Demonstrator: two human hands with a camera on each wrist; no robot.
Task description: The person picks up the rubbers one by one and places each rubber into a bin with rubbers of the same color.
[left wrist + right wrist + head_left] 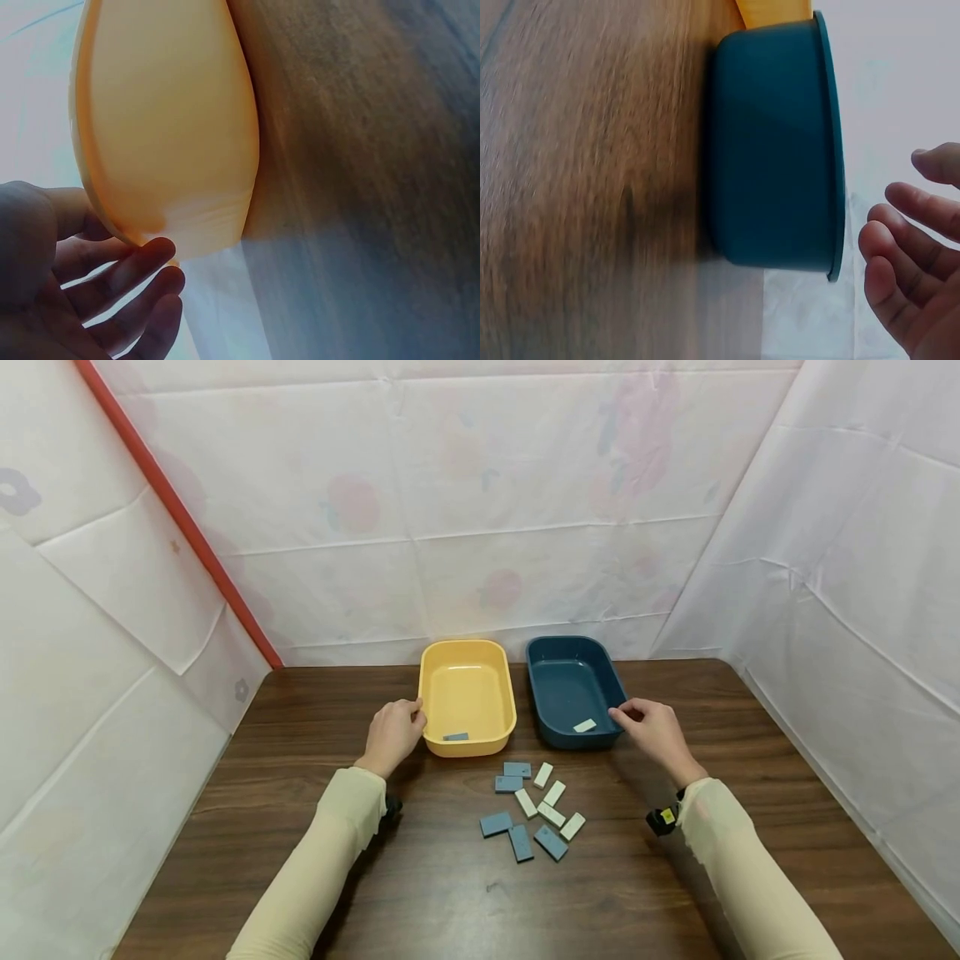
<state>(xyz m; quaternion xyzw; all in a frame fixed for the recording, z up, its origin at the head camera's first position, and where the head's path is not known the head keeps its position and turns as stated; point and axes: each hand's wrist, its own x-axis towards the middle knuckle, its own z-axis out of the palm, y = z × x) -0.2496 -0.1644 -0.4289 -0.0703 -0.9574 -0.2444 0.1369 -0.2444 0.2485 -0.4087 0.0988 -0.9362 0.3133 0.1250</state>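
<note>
On the far side of the counter, a yellow tray stands to the left of a dark-blue tray, a narrow gap between them. One tray in front of each arm probably spares crossing over. The left hand appears to pinch the yellow tray's left rim, with digits on both sides of the wall; that thin edge is likely its easiest grip. The right hand is beside the dark-blue tray's near right corner, its fingers loosely bent and apart from the thumb, grasping nothing; the right wrist view shows a gap between it and the rim.

A blue-grey tile lies at the near end inside the yellow tray, an off-white tile inside the dark-blue one. Five loose blue-grey tiles and five loose off-white tiles lie nearer, between the forearms, presumably for easy reach from either side.
</note>
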